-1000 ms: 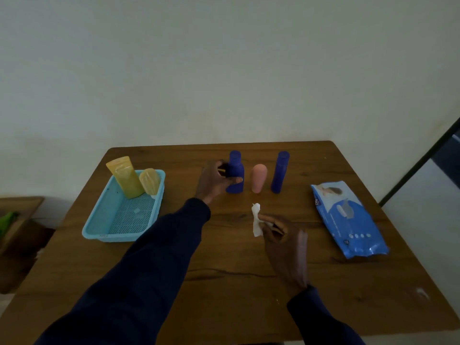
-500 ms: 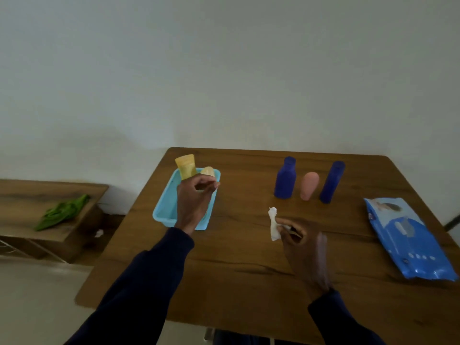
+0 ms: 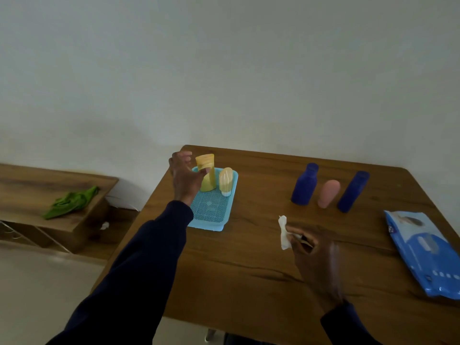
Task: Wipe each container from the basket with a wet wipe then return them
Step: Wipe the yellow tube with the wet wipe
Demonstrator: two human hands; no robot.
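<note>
A light-blue basket (image 3: 211, 220) sits at the table's left edge with a tall yellow tube (image 3: 209, 181) and a small pale-yellow container (image 3: 226, 181) standing in it. My left hand (image 3: 185, 180) is at the tube's left side, fingers spread and the thumb across its front, not closed on it. My right hand (image 3: 316, 260) pinches a crumpled white wet wipe (image 3: 283, 232) above the table's middle. Two dark-blue bottles (image 3: 303, 188) (image 3: 353, 191) and a pink container (image 3: 328, 194) stand in a row at the back right.
A blue wet-wipe pack (image 3: 423, 252) lies at the right edge of the wooden table (image 3: 249, 275). To the left, beyond the table's edge, a low wooden shelf (image 3: 29, 180) holds a green cloth (image 3: 72, 201). A pale wall stands behind.
My left hand let go of the blue bottle, swung left to the basket and now reaches around the yellow tube. The view turned left. My right hand stays put, pinching the wipe.
</note>
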